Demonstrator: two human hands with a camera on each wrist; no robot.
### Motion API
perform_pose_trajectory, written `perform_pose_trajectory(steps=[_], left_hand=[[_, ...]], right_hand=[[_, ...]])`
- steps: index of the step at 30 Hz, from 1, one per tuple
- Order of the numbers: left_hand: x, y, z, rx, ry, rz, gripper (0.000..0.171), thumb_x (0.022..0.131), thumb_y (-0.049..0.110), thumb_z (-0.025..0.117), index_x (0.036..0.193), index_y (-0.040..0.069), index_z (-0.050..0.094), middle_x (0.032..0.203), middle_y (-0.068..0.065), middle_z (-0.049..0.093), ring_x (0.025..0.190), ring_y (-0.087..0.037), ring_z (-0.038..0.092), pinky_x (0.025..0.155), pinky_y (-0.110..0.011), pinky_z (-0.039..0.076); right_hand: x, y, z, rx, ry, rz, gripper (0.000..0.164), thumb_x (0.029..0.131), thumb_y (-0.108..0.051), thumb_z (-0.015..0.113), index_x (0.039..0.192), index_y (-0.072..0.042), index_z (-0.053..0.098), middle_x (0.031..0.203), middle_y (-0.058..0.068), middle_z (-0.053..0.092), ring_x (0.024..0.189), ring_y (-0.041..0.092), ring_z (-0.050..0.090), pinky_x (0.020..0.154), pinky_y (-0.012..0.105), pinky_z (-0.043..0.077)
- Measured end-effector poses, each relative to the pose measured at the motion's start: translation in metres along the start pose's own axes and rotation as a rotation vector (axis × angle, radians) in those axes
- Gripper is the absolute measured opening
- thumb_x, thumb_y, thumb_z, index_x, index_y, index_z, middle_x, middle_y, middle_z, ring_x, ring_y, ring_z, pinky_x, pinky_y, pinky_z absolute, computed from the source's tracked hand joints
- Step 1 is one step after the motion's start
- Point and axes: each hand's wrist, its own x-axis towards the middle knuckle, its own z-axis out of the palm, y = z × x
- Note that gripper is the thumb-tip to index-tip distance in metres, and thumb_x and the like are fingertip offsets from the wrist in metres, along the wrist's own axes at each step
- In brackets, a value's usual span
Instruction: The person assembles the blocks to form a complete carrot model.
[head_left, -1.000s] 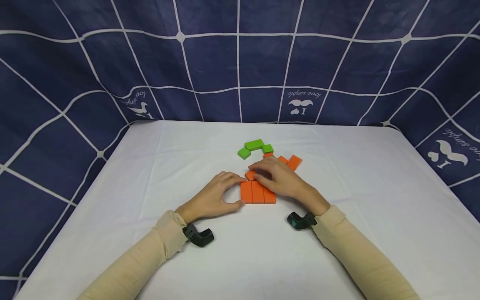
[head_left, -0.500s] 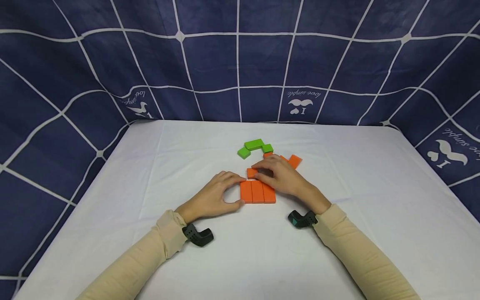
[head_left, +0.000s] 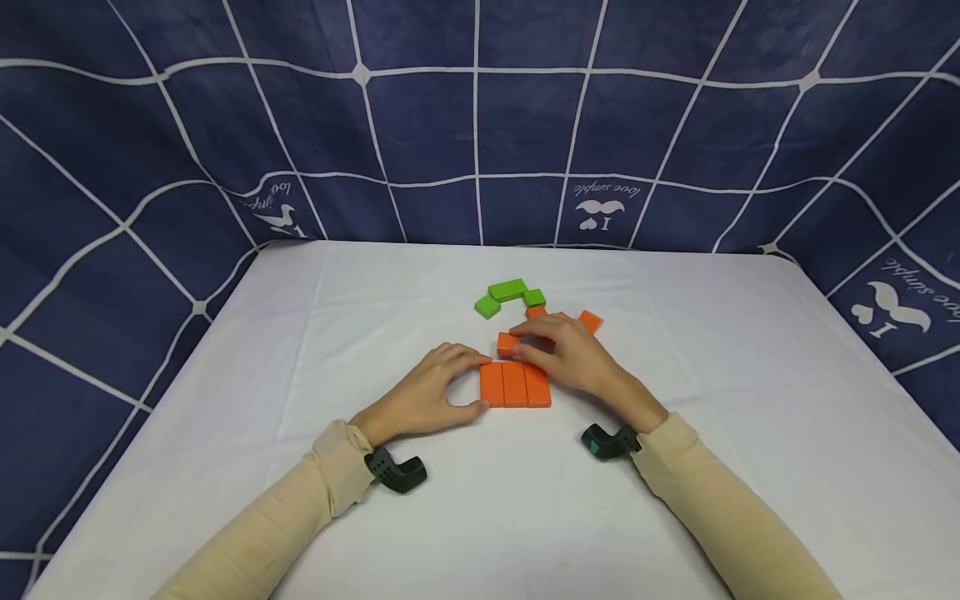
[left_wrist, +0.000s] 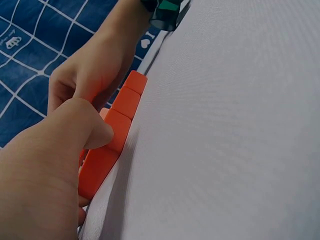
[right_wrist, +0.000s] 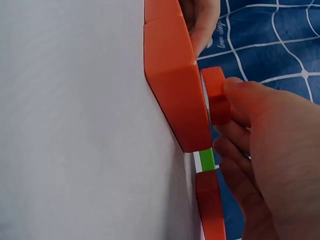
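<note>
Orange block [head_left: 506, 344], small, is at the middle of the table [head_left: 600, 517], just beyond the far edge of a row of three orange blocks [head_left: 514, 384], with a narrow gap showing between them; whether it touches the cloth cannot be told. The right hand [head_left: 573, 354] pinches it between thumb and fingers, coming in from its right and reaching over the row's far right corner.

The three blocks of the row lie flat, side by side and touching, their near ends roughly level. At the row's left end, the left hand [head_left: 431, 390] grips the leftmost block, with thumb at its near end and index finger at its far end, the two curved apart around it.

Beyond the right hand, a loose orange piece [head_left: 536, 312] lies against a small green block [head_left: 534, 298], and another orange piece [head_left: 591, 321] shows to the right. A long green block [head_left: 508, 289] and a second small green one [head_left: 487, 307] complete a loose arc.

White cloth covers the table; a dark blue curtain [head_left: 420, 133] with white grid lines hangs behind. Both arms wear beige sleeves [head_left: 742, 508].
</note>
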Motion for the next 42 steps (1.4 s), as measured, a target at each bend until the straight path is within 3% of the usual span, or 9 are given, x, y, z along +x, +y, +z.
perform_pose_trajectory(steps=[5,12,16,23,30,42], left_hand=[[0.0,0.0,0.0,-0.001,0.007,0.007,0.058,0.087,0.036,0.075,0.14,0.017,0.062,0.137,0.0,0.06,0.129,-0.019,0.05,0.114,-0.046,0.041],[0.0,0.001,-0.001,0.007,0.006,0.012,0.059,0.087,0.036,0.075,0.141,0.018,0.061,0.137,0.0,0.06,0.13,-0.019,0.05,0.114,-0.046,0.041],[0.0,0.002,-0.002,0.004,0.002,0.008,0.059,0.087,0.037,0.075,0.141,0.017,0.061,0.138,0.0,0.06,0.13,-0.02,0.05,0.114,-0.046,0.041],[0.0,0.002,-0.002,-0.004,0.0,0.007,0.058,0.087,0.036,0.076,0.14,0.017,0.062,0.137,0.0,0.06,0.13,-0.019,0.05,0.115,-0.046,0.04],[-0.001,0.001,-0.001,-0.002,0.014,0.02,0.059,0.086,0.034,0.077,0.14,0.016,0.062,0.137,0.0,0.06,0.132,-0.02,0.05,0.116,-0.046,0.04],[-0.001,-0.002,0.0,0.005,0.024,0.033,0.058,0.087,0.037,0.077,0.14,0.017,0.062,0.136,0.001,0.06,0.131,-0.019,0.051,0.115,-0.045,0.041]], right_hand=[[-0.005,-0.001,-0.003,0.045,0.02,-0.011,0.031,0.094,-0.023,0.076,0.123,-0.012,0.076,0.113,0.0,0.076,0.093,0.018,0.061,0.083,0.036,0.051],[-0.015,-0.009,-0.009,0.103,0.031,-0.037,0.028,0.092,-0.023,0.078,0.118,-0.013,0.078,0.111,-0.004,0.077,0.102,0.016,0.068,0.092,0.039,0.057],[-0.021,-0.013,-0.009,0.13,0.023,-0.076,0.027,0.091,-0.022,0.079,0.117,-0.014,0.078,0.109,-0.005,0.077,0.101,0.015,0.07,0.089,0.038,0.058],[-0.032,-0.02,-0.007,0.158,0.003,-0.124,0.026,0.088,-0.021,0.082,0.114,-0.019,0.079,0.11,-0.009,0.076,0.106,0.009,0.069,0.095,0.035,0.056],[-0.041,-0.023,-0.003,0.17,-0.003,-0.206,0.026,0.085,-0.017,0.084,0.111,-0.017,0.08,0.107,-0.008,0.076,0.103,0.009,0.069,0.091,0.031,0.057],[-0.049,-0.029,0.001,0.165,-0.075,-0.24,0.026,0.087,-0.023,0.084,0.113,-0.023,0.079,0.109,-0.014,0.073,0.105,0.005,0.067,0.096,0.033,0.056]])
